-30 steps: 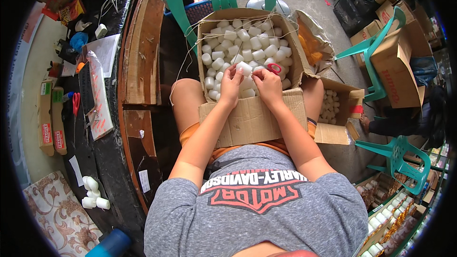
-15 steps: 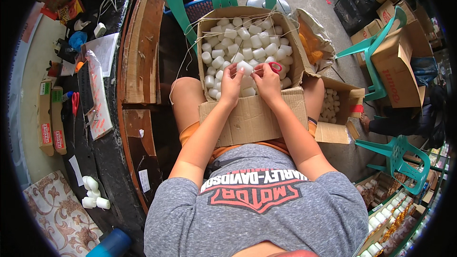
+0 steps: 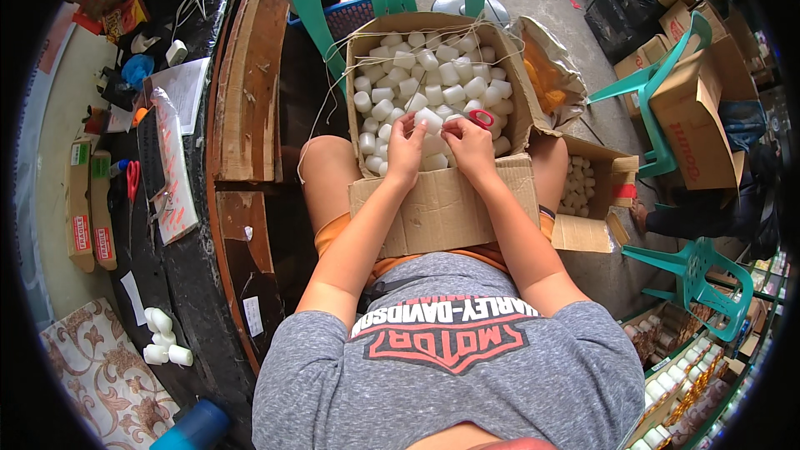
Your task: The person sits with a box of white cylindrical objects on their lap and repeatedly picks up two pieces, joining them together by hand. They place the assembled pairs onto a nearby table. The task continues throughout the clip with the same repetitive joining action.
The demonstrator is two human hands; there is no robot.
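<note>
In my lap stands an open cardboard box (image 3: 531, 104) filled with short white cylindrical candles (image 3: 450, 73). Over its near part, my left hand (image 3: 406, 150) is closed on one white candle (image 3: 429, 121), pinching it between thumb and fingers. My right hand (image 3: 469, 148) is closed on a small pair of scissors (image 3: 482, 119); their red handle loop sticks out past the knuckles, and the blades are hidden. The right fingertips are close beside the held candle. Below both wrists, a cardboard flap (image 3: 442, 210) of the box hangs toward me.
Loose white strings (image 3: 333, 58) drape over the box's left rim. A dark bench (image 3: 179, 283) at left holds red-handled scissors (image 3: 132, 181) and several candles (image 3: 164, 337). Green plastic chairs (image 3: 696, 283) stand around. At right, a smaller carton (image 3: 587, 232) holds more white pieces, near another person's foot (image 3: 639, 215).
My right hand has shifted very slightly toward me, the scissors still in it. The left hand keeps its grip on the candle.
</note>
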